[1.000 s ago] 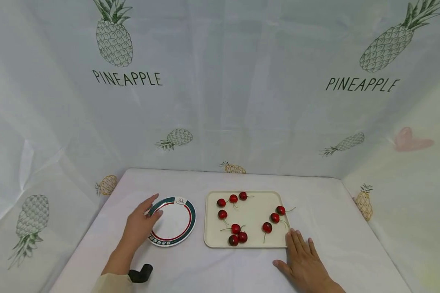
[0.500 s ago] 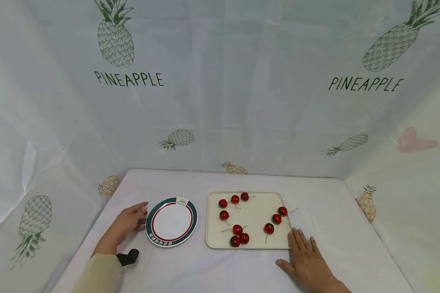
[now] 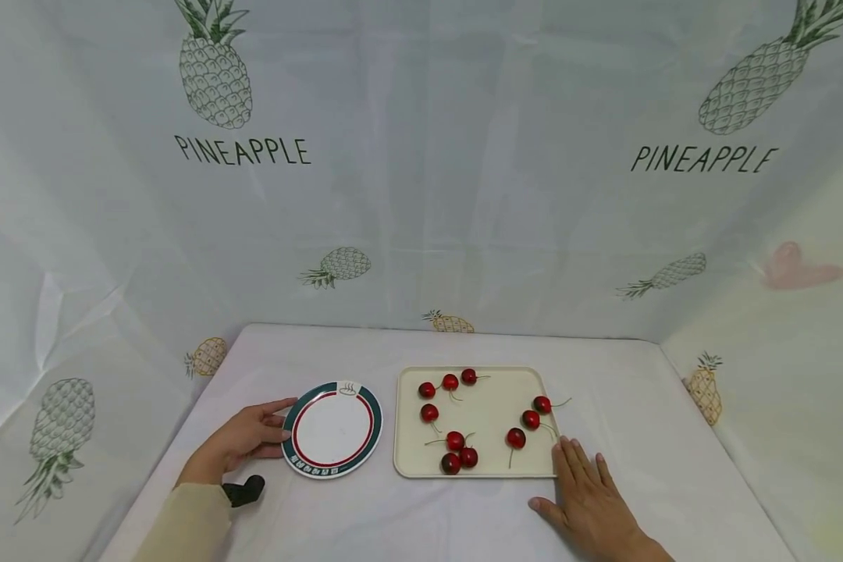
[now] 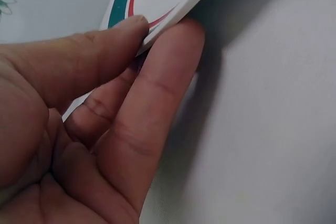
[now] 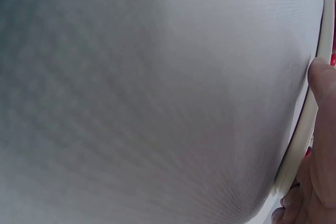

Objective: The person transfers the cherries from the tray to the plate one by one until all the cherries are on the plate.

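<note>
At the left of the table a round white plate [image 3: 332, 431] with a green band and a red ring is pinched at its left rim by my left hand [image 3: 249, 437]. In the left wrist view the thumb [image 4: 105, 51] lies over the plate's edge [image 4: 181, 11] and a finger [image 4: 173, 61] is beneath it. My right hand [image 3: 586, 499] lies palm down, fingers straight, with fingertips right at the lower right corner of a cream rectangular tray [image 3: 485, 390]. Several red cherries [image 3: 455, 441] with stems sit on the tray. The right wrist view shows the tray's rim [image 5: 299, 145] beside the fingers.
A white cloth [image 3: 393, 523] covers the table. Behind it and at both sides hang pale curtains [image 3: 449, 172] printed with pineapples. A black strap-like piece [image 3: 244, 490] shows beside the left sleeve [image 3: 186, 523].
My left hand draws back left from over the plate, then returns and grips its left rim. The plate shifts slightly right and nearer. My right hand stays by the tray's corner.
</note>
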`<state>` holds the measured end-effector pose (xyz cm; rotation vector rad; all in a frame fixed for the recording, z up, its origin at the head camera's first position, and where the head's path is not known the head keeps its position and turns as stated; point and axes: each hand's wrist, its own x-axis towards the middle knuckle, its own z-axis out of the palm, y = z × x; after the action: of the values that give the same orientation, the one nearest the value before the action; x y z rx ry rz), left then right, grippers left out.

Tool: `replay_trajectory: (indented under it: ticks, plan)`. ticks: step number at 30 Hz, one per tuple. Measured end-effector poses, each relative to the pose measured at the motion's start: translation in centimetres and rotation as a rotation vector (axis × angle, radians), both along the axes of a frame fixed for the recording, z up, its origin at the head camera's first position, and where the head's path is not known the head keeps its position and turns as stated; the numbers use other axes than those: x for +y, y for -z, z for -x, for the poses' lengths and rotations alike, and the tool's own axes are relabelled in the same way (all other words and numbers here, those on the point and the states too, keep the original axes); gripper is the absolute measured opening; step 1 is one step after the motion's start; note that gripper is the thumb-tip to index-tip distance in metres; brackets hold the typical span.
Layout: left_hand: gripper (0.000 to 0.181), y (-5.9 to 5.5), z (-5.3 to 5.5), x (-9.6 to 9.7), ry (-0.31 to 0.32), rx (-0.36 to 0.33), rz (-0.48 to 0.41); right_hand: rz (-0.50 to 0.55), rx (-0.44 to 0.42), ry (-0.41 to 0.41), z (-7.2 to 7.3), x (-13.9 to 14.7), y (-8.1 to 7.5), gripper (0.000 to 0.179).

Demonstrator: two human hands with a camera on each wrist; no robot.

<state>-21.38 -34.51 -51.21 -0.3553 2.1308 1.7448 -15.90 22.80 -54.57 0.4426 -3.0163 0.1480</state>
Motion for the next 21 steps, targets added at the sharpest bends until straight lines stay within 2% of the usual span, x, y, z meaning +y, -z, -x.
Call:
replay_trajectory:
  ticks: [8,17,21]
  plan:
    - [0.069,0.4,0.1,1.3,-0.023,-0.022,-0.001,0.004,0.012,-0.002,0.0,0.0,0.0,0.101]
    - [0.070,0.4,-0.3,1.7,-0.041,-0.031,-0.055,0.004,0.032,-0.007,0.0,0.1,0.1,0.098]
    - [0.069,0.6,-0.3,1.8,-0.068,-0.035,-0.040,0.019,0.027,-0.019,0.1,0.1,-0.4,0.094]
